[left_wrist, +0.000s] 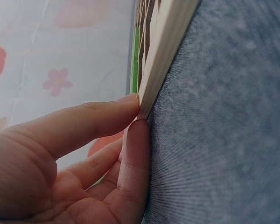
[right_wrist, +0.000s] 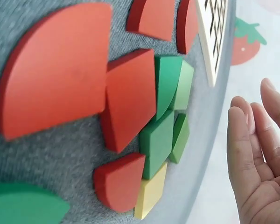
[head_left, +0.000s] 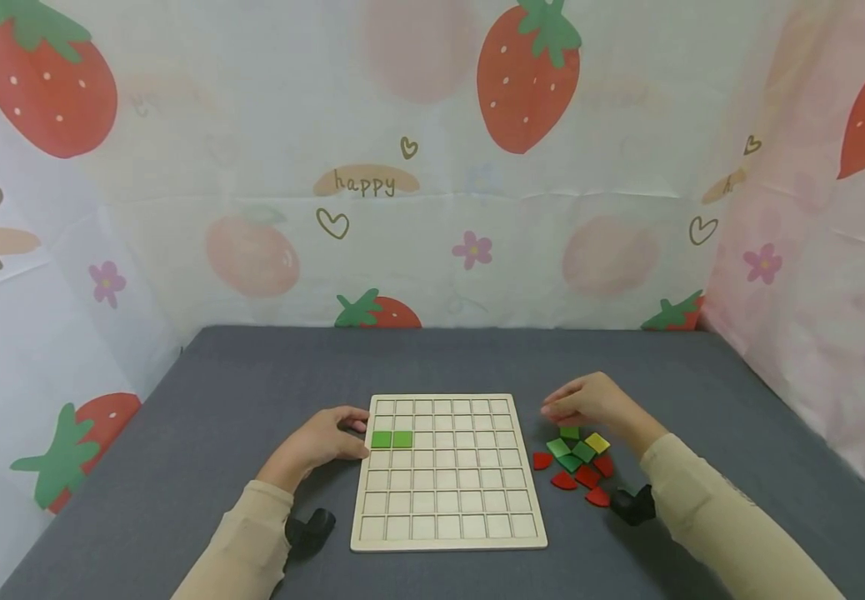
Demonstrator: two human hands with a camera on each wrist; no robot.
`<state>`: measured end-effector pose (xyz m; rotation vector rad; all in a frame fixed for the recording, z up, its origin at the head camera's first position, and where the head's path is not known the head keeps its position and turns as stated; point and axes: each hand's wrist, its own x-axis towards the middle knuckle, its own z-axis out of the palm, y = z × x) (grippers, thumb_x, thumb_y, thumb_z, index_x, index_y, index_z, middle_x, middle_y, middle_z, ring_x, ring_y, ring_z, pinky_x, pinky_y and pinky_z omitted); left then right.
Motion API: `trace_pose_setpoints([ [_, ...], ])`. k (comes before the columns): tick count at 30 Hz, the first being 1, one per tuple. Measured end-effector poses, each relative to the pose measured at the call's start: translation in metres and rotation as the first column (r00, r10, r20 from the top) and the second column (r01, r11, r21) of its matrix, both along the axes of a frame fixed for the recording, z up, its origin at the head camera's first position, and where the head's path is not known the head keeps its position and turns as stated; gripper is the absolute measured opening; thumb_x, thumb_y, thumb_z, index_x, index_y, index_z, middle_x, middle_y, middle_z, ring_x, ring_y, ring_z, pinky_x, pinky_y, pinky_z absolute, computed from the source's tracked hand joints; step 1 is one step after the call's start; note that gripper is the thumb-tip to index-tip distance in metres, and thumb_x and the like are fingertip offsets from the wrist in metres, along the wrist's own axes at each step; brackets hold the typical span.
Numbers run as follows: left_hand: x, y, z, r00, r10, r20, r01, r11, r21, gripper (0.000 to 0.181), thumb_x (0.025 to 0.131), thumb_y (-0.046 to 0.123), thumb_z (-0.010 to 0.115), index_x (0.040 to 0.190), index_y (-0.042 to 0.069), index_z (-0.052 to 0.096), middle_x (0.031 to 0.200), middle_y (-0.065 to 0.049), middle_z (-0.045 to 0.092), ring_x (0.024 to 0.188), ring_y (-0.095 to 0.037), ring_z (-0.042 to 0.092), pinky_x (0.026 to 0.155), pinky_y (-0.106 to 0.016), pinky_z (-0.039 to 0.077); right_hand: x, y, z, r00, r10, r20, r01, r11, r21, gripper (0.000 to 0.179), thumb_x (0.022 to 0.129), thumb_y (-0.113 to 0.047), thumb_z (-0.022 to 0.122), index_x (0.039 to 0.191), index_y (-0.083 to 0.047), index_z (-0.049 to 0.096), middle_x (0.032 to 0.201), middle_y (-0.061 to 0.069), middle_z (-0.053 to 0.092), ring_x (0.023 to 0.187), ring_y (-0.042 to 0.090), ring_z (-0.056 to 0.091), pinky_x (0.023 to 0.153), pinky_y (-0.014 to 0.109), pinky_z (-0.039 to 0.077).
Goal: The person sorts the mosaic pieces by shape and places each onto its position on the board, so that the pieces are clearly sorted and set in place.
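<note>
- The pale wooden grid board lies flat on the grey desk, its cells set in seven rows of seven.
- Two green squares sit side by side in the board, filling the first two cells from its left edge, third row from its far edge.
- The left hand is at the board's left edge; its grip is loosely spread, thumb and fingertips touching the edge.
- The right hand is raised to the right of the board, level with its far rows; its grip is relaxed and slightly spread, the thumb apart from the fingers.
- Just below that hand, right of the board, lies a loose cluster: green pieces, a yellow piece and five red pieces.
- The red ones have a curved side; one lies just beside the board's right edge without touching it.
- Beige sleeves cover both arms, on either side of the board, with a black fitting under each cuff.
- Behind the board and beyond the desk hangs a pale curtain printed with strawberries, hearts, flowers and the word "happy".
</note>
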<state>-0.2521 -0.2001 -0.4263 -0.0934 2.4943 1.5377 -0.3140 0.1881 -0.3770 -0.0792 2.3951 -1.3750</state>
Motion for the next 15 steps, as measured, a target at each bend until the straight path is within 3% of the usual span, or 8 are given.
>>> trace_pose_setpoints([
  [15,0.0,0.0,0.002,1.0,0.003,0.011,-0.003,1.0,0.001,0.062,0.079,-0.005,0.074,0.137,-0.004,0.053,0.117,-0.016,0.056,0.093,-0.02,0.06,0.08,-0.033,0.054,-0.004,0.014,-0.005,0.998,-0.058,0.013,0.057,0.997,0.042,0.032,0.088,-0.016,0.076,0.112,0.005,0.072,0.09,0.004,0.077,0.081,0.014,0.072,0.079,0.034,0.06],
])
